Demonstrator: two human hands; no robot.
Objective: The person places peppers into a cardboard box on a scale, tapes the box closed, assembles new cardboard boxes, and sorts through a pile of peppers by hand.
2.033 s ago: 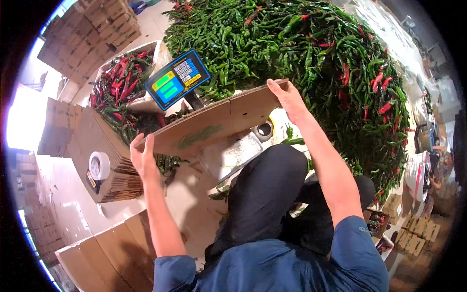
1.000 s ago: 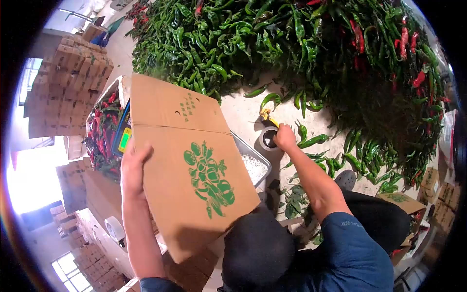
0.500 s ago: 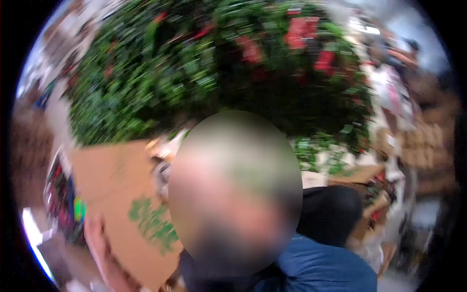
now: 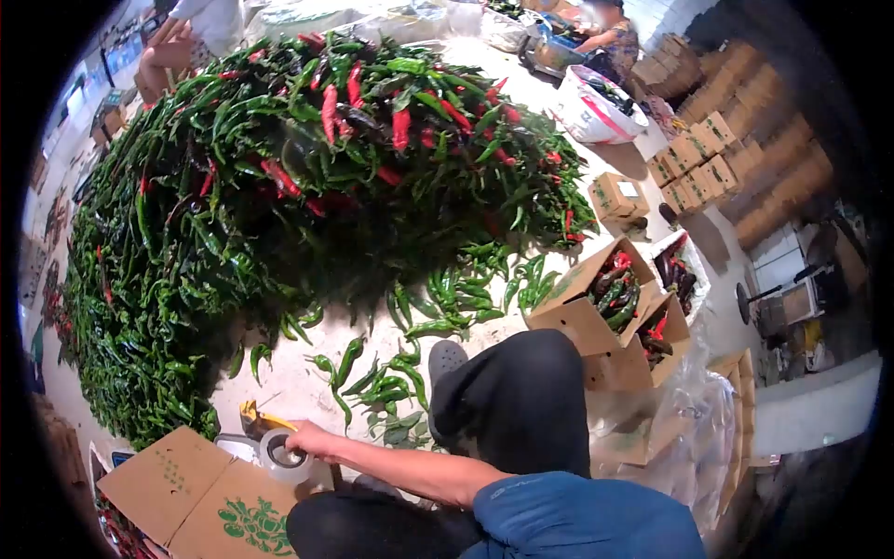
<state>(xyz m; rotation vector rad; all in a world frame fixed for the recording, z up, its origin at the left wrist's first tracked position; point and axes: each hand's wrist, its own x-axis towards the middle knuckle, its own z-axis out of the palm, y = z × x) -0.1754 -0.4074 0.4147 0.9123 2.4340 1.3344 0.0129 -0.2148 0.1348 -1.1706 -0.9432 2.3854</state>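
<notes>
My right hand (image 4: 312, 440) is closed on a tape dispenser (image 4: 253, 421) with a yellow handle and a roll of clear tape on it. Right beside it is a cardboard box (image 4: 200, 508) printed with green vegetables, at the lower left. Its flap (image 4: 168, 473) is spread outward. My left hand does not show. In front of my legs, a large heap of green and red peppers (image 4: 251, 186) covers much of the floor, and loose green peppers (image 4: 456, 293) lie along its near edge.
Open cardboard boxes (image 4: 582, 298) hold dark and red peppers at my right, by clear plastic wrapping (image 4: 694, 429). Behind them stand stacked cartons (image 4: 694, 158) and a white sack (image 4: 601, 107). One person (image 4: 610, 42) sits at the back right, another (image 4: 200, 28) at the back left.
The view has swung from a blurred look over the box to a wider, sharper one. A hand seen earlier along the box's left edge is out of sight. My right hand with the tape dispenser now shows.
</notes>
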